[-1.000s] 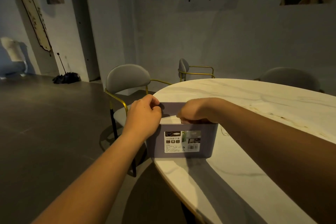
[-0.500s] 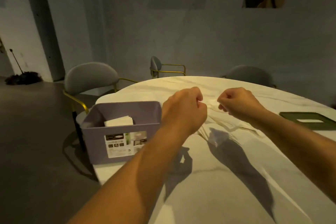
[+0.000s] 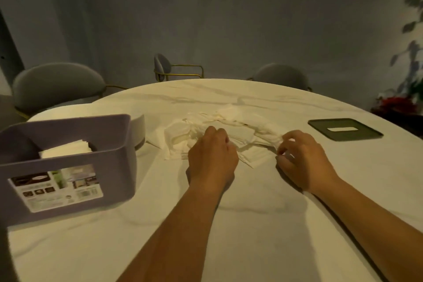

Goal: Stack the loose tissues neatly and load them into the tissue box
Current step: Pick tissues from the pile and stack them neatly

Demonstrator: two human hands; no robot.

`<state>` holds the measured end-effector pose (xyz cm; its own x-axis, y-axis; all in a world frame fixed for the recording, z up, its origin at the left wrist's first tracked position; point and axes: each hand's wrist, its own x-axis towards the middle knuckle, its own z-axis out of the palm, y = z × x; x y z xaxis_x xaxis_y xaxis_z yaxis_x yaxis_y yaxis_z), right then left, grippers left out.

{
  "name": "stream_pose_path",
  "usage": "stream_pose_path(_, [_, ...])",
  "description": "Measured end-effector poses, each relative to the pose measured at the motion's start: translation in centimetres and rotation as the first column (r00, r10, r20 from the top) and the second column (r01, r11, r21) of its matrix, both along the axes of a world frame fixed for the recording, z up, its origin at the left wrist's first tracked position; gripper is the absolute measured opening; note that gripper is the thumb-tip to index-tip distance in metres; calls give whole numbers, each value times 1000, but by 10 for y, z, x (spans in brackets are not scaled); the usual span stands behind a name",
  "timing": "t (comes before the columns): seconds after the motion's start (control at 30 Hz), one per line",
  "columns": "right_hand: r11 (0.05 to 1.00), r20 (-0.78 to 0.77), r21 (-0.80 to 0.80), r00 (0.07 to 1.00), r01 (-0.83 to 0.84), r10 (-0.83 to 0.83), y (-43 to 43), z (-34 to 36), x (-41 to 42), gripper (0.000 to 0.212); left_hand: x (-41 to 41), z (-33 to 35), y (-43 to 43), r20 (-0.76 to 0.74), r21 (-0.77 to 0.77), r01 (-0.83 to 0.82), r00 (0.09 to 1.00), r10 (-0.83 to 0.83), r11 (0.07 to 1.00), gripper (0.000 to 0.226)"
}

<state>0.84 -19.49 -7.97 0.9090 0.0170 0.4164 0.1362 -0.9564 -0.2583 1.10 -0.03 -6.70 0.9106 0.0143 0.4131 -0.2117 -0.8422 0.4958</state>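
A rumpled heap of loose white tissues (image 3: 231, 129) lies across the middle of the marble table (image 3: 251, 213). My left hand (image 3: 211, 155) rests on the near left part of the heap with its fingers curled into the tissues. My right hand (image 3: 302, 158) pinches the heap's right end between thumb and fingers. At the left stands the purple tissue box (image 3: 68, 167), open on top, with a small stack of folded tissues (image 3: 66, 150) inside. The box's dark green lid (image 3: 344, 128), with a slot in it, lies flat at the right.
A pale round object (image 3: 139, 130) sits just behind the box. Grey chairs with gold frames (image 3: 57, 84) stand around the far side of the table. A plant (image 3: 412, 57) and red flowers (image 3: 396, 103) are at the right edge.
Both hands left the tissue box, moved right to the heap and came down onto it. The view swung right and down, so the box now sits at the left.
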Motion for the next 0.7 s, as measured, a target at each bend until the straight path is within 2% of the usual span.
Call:
stream_pose_path(0.07, [1000,4,20,1000,-8,8,2,1,4,14,7,0,-4,20,10,-18,1000,18,1000,22])
stream_pose_path(0.17, [999,-53,-20,998,-37,36,-1,-1,10,30,13,-2,-9,58,-15,1,998,0,1000,24])
stream_pose_path(0.33, [993,-156,-97,987,-66,50,-7,-4,18,44,18,-3,-7,85,-230,2,996,18,973,24])
stream_pose_path(0.4, [992,-167,-105,984,-75,57,-7,-4,17,46,18,-3,-7,86,-267,32,996,-9,963,29])
stream_pose_path(0.47, [994,-123,-58,989,-90,82,-5,-1,15,44,17,-2,-9,81,-276,85,995,-65,957,36])
stream_pose_path(0.53, [994,-9,14,994,-108,108,-4,4,13,36,16,-1,-11,82,-275,117,992,-98,954,42])
stream_pose_path(0.6, [992,94,71,990,-108,102,-4,10,12,28,17,-1,-11,92,-289,127,990,-105,949,42])
stream_pose_path(0.7, [971,171,202,981,-129,95,-7,19,8,21,18,-2,-10,80,-307,122,992,-102,944,39])
